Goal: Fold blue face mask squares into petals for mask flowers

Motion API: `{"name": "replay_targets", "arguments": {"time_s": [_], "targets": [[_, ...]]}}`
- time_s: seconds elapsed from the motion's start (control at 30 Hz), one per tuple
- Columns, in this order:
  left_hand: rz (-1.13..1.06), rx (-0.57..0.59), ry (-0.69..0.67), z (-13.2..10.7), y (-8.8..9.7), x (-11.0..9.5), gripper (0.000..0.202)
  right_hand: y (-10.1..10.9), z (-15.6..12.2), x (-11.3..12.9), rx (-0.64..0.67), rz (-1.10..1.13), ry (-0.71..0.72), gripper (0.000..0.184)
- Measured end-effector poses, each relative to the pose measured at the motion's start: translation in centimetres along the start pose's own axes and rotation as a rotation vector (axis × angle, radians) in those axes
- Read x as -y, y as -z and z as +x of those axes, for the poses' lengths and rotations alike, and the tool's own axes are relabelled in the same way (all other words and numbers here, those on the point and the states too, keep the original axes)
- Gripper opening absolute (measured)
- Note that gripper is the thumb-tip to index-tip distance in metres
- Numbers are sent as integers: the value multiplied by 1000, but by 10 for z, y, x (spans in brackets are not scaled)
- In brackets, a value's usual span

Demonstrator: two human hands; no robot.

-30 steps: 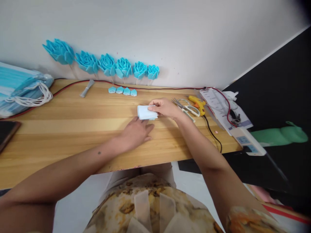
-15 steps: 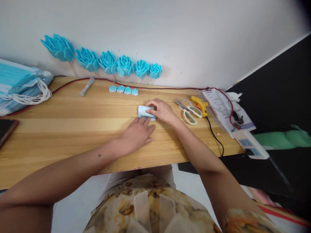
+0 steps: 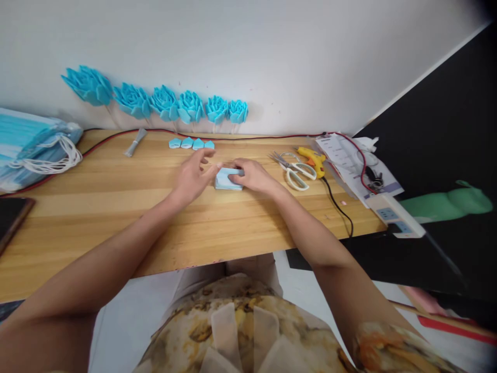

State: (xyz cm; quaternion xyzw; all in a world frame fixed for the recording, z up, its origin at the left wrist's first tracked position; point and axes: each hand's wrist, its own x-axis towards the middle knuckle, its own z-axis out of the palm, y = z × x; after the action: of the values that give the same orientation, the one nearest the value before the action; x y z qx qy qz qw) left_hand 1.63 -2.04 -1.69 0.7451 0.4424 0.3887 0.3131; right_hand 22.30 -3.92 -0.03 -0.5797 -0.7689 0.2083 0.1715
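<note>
A small stack of pale blue fabric pieces (image 3: 225, 181) lies on the wooden table in front of me. My right hand (image 3: 252, 175) grips its right end, thumb on top and fingers behind the far edge. At the stack's left end is my left hand (image 3: 194, 173), fingers apart, thumb near the stack's corner; whether the thumb touches it I cannot tell. Beyond the left hand, several folded blue petals (image 3: 187, 143) sit in a row. Blue fabric flowers on sticks (image 3: 164, 103) lean against the wall behind them.
White-handled scissors (image 3: 297, 171) and a yellow glue gun (image 3: 313, 159) lie to the right, near papers (image 3: 349, 160) and a power strip (image 3: 398, 215). A pack of blue masks (image 3: 27, 140) is at the left, a phone (image 3: 13, 215) nearer me. A grey bundle of ties (image 3: 135, 142) lies behind.
My left hand has come off the near edge of the stack and moved up and left, its fingers opening. The right hand stays on the stack. The view has shifted slightly.
</note>
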Motion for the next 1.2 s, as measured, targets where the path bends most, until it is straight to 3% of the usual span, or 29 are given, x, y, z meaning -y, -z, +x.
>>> {"name": "replay_targets", "arguments": {"time_s": [0.13,0.2,0.3,0.47,0.57,0.67,0.77,0.93,1.07,1.2], "targets": [[-149,66,39,0,-11,11,89,-7,-3,4,-150,353,46,22],[-191,46,25,-1,-13,10,83,-11,-2,5,-185,547,78,31],[-250,-8,11,0,-9,6,59,-17,1,3,-165,751,103,43],[-40,-81,-130,1,1,0,45,-16,1,0,-170,670,97,55],[7,11,-163,1,0,7,65,-15,-1,-5,-145,578,137,56],[-37,140,-102,2,-4,17,90,-17,-1,-10,-91,493,138,61],[-80,187,-50,1,-8,22,95,-19,-1,-11,-87,478,133,63],[-164,157,-47,1,-10,20,99,-17,-2,-9,-78,504,129,64],[-176,133,-13,2,-10,20,95,-18,-2,-9,-77,560,119,61],[-151,107,65,0,-11,17,61,-19,-2,-9,-111,598,142,60]]}}
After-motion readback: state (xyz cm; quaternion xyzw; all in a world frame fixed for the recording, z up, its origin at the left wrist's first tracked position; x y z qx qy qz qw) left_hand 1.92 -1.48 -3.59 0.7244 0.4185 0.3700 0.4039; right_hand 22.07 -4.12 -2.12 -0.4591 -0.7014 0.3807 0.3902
